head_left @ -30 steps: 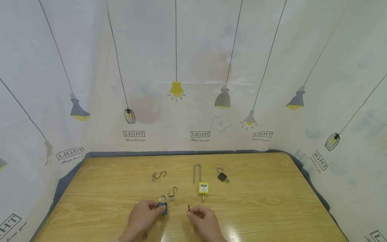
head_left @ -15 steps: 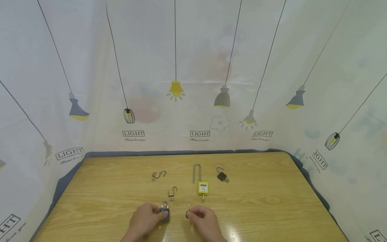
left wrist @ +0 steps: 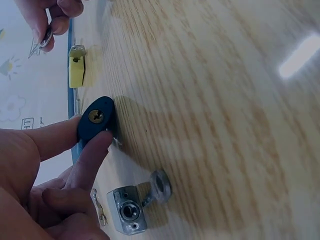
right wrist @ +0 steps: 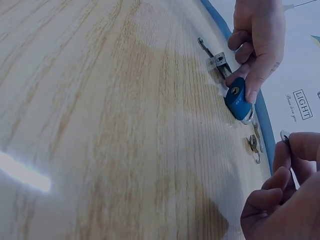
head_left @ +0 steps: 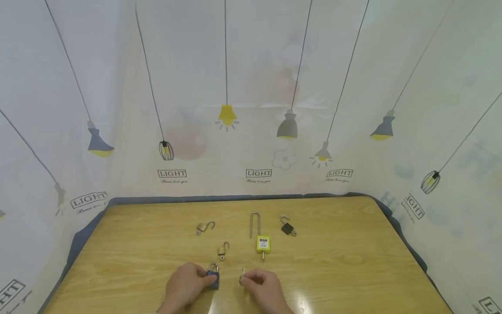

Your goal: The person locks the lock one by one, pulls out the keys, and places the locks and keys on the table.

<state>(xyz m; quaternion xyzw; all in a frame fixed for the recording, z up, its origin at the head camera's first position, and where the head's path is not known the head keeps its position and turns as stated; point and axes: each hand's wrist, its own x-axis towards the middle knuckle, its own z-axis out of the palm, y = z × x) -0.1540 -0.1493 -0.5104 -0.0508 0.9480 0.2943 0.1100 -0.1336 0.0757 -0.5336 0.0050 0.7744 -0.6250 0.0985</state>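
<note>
My left hand (head_left: 187, 283) pinches a blue padlock (head_left: 213, 279) between thumb and fingers. Its shackle points away from me and looks closed. In the left wrist view the brass keyhole (left wrist: 96, 116) in the padlock's base faces the camera, with no key in it. A short way to the right, my right hand (head_left: 264, 285) pinches a small metal key (head_left: 241, 277) by its head, the blade pointing up and away. The key is apart from the padlock. Close under my left hand lies a silver padlock (left wrist: 129, 210) with a key (left wrist: 160, 186) in its base.
Beyond my hands lie two brass padlocks (head_left: 202, 227) with open shackles. A yellow padlock (head_left: 263, 245) with a long open shackle and a black padlock (head_left: 287, 228) lie farther right. The wooden table (head_left: 353, 253) meets a printed cloth (head_left: 211, 183) at its back edge.
My left hand has brought the blue padlock slightly nearer to me and to the right. The key in my right hand has shifted a little left and turned. The other padlocks have stayed put.
</note>
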